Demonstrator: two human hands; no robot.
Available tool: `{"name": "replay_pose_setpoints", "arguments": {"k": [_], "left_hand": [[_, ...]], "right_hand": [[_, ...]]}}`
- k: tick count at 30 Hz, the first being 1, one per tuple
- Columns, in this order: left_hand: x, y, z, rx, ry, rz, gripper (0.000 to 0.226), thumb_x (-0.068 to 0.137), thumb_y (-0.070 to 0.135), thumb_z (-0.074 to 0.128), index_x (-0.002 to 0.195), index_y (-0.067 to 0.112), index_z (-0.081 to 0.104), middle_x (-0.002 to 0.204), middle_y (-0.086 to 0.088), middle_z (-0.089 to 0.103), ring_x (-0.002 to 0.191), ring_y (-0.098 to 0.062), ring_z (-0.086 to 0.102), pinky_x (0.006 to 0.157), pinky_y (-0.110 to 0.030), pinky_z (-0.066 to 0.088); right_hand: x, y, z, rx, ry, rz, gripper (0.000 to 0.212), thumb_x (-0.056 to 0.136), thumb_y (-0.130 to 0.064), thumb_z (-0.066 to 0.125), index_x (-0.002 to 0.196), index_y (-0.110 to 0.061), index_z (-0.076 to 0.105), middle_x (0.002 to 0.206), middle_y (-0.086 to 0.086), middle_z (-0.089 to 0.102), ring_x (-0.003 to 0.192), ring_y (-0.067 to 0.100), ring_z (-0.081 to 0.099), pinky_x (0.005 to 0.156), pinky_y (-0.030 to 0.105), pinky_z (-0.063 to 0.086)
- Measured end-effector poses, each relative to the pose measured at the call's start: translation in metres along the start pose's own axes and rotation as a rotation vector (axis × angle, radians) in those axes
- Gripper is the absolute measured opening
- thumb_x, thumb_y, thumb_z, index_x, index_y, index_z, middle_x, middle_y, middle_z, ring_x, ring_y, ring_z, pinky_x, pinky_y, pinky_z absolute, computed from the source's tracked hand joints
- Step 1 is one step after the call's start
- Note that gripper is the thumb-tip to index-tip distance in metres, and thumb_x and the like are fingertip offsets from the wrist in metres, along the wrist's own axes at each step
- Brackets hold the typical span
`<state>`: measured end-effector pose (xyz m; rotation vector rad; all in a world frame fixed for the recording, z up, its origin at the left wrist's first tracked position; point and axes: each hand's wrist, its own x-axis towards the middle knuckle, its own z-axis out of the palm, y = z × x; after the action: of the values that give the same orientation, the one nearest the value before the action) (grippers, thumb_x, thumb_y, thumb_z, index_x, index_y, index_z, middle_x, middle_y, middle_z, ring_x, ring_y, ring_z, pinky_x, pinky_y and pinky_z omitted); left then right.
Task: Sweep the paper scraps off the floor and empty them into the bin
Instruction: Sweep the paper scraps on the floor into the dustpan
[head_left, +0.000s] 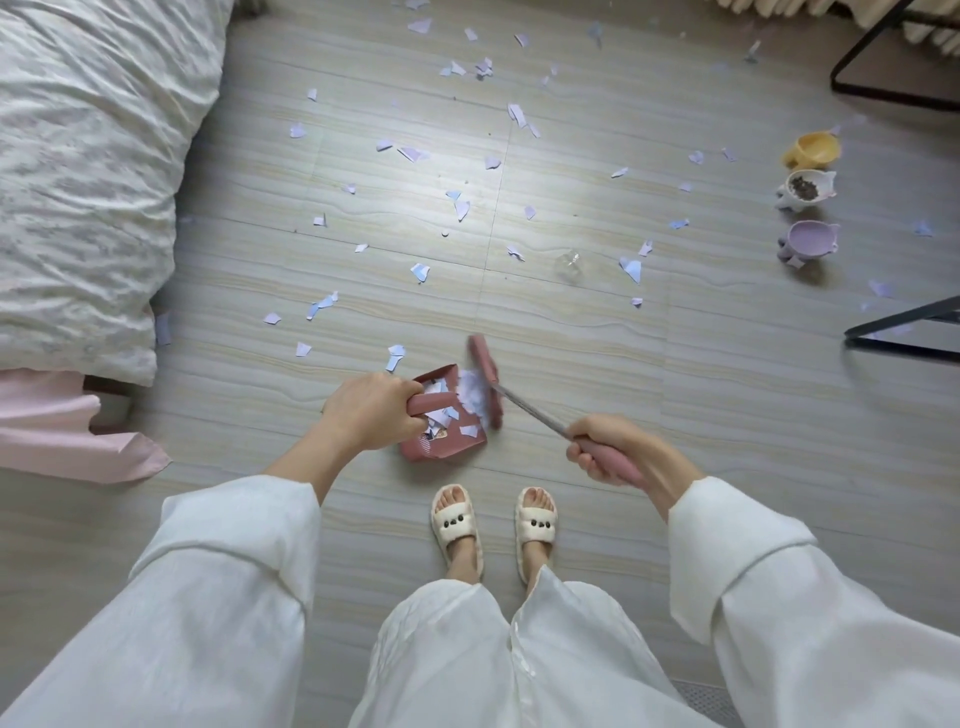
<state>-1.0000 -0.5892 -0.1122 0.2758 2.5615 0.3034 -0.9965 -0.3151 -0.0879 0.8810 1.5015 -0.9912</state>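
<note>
White sleeves lead to both hands: left hand (371, 415) grips the dustpan (448, 422), right hand (605, 449) curls round the brush (485, 382) handle. Paper scraps (457, 205) litter the floor (597, 374). Tilting the loaded pan could spill them.

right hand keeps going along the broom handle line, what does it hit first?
Likely the pink broom head, then the pink plastic dustpan that the left hand holds. The right hand points up-left along the metal shaft; depth is unclear.
</note>
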Motion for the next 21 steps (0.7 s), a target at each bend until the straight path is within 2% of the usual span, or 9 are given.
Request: {"name": "replay_pose_setpoints", "arguments": {"k": [2, 6, 8, 11, 14, 18, 21], "left_hand": [[0.0, -0.002, 0.0, -0.008, -0.007, -0.003, 0.028, 0.077, 0.04, 0.062, 0.063, 0.026, 0.043, 0.062, 0.001, 0.049, 0.073, -0.029, 0.057, 0.058, -0.028, 0.033], [-0.006, -0.007, 0.0, -0.03, 0.002, -0.008, 0.034, 0.077, 0.038, 0.062, 0.057, 0.025, 0.038, 0.057, 0.006, 0.043, 0.066, -0.025, 0.048, 0.057, -0.028, 0.032], [-0.01, -0.009, 0.0, -0.04, 0.011, -0.007, 0.037, 0.078, 0.036, 0.062, 0.055, 0.026, 0.035, 0.055, 0.008, 0.042, 0.065, -0.023, 0.046, 0.056, -0.028, 0.03], [-0.022, -0.014, -0.001, -0.061, 0.037, -0.025, 0.04, 0.078, 0.038, 0.064, 0.055, 0.026, 0.034, 0.054, 0.009, 0.041, 0.064, -0.024, 0.046, 0.056, -0.028, 0.029], [-0.032, -0.018, -0.003, -0.059, 0.044, -0.051, 0.04, 0.077, 0.036, 0.064, 0.054, 0.026, 0.034, 0.053, 0.007, 0.042, 0.063, -0.026, 0.047, 0.052, -0.028, 0.027], [-0.042, -0.029, -0.006, -0.046, 0.049, -0.084, 0.026, 0.077, 0.036, 0.063, 0.062, 0.021, 0.047, 0.055, 0.006, 0.044, 0.065, -0.026, 0.048, 0.047, -0.027, 0.025], [-0.045, -0.029, -0.001, -0.002, 0.029, -0.104, 0.021, 0.077, 0.036, 0.061, 0.07, 0.019, 0.051, 0.058, 0.005, 0.043, 0.068, -0.026, 0.047, 0.053, -0.028, 0.028]], "right_hand": [[-0.02, -0.014, -0.009, -0.031, -0.024, 0.016, 0.031, 0.101, -0.023, 0.034, 0.072, -0.013, 0.038, 0.031, -0.007, 0.043, 0.019, 0.002, 0.036, 0.023, 0.008, 0.022], [-0.038, -0.031, -0.012, -0.158, -0.005, -0.018, 0.031, 0.101, -0.023, 0.035, 0.073, -0.012, 0.041, 0.029, -0.007, 0.044, 0.019, 0.002, 0.037, 0.024, 0.008, 0.024], [-0.032, -0.032, -0.008, -0.171, 0.032, -0.044, 0.025, 0.099, -0.018, 0.037, 0.075, -0.011, 0.042, 0.034, -0.004, 0.047, 0.021, 0.004, 0.038, 0.027, 0.007, 0.028], [-0.022, -0.031, 0.001, -0.175, 0.108, -0.118, 0.016, 0.096, -0.009, 0.035, 0.081, -0.008, 0.042, 0.057, 0.005, 0.048, 0.024, 0.006, 0.04, 0.031, 0.008, 0.029], [-0.011, -0.027, 0.004, -0.211, 0.132, -0.144, 0.023, 0.096, -0.008, 0.033, 0.075, -0.007, 0.041, 0.062, 0.008, 0.045, 0.036, 0.012, 0.042, 0.035, 0.014, 0.029], [-0.004, -0.019, 0.009, -0.176, 0.174, -0.171, 0.019, 0.095, -0.005, 0.033, 0.077, -0.006, 0.041, 0.059, 0.009, 0.045, 0.028, 0.009, 0.04, 0.035, 0.014, 0.029], [0.002, -0.01, 0.017, -0.209, 0.192, -0.182, 0.015, 0.093, -0.003, 0.036, 0.079, -0.004, 0.042, 0.059, 0.011, 0.048, 0.035, 0.013, 0.042, 0.038, 0.017, 0.03]]}}
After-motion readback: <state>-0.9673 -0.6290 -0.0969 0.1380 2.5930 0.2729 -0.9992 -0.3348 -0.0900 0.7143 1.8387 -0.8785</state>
